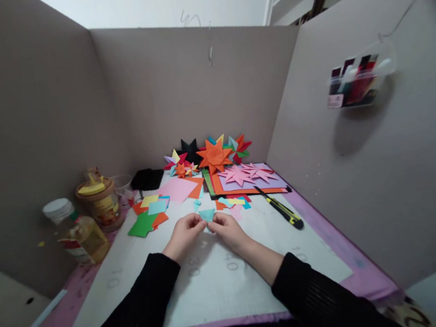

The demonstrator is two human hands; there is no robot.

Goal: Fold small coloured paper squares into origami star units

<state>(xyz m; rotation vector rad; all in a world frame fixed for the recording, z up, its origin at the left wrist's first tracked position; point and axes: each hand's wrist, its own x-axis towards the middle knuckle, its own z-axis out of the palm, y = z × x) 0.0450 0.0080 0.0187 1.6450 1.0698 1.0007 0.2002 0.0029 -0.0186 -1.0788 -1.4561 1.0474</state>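
A small light-blue piece of folded paper is held up between my two hands, a little above the white board. My left hand pinches its left side with thumb and fingers. On the right side, my right hand pinches it the same way. Just beyond my fingertips lies another small light-blue paper piece. Small coloured paper pieces are scattered behind my right hand. To the left of my hands, several paper squares, among them a green one, lie in a loose pile.
A yellow-and-black utility knife lies at the right. Folded paper stars stand against the back wall, with pink stars on stacked sheets before them. A glue bottle and a brown tub stand left. A plastic holder hangs at right.
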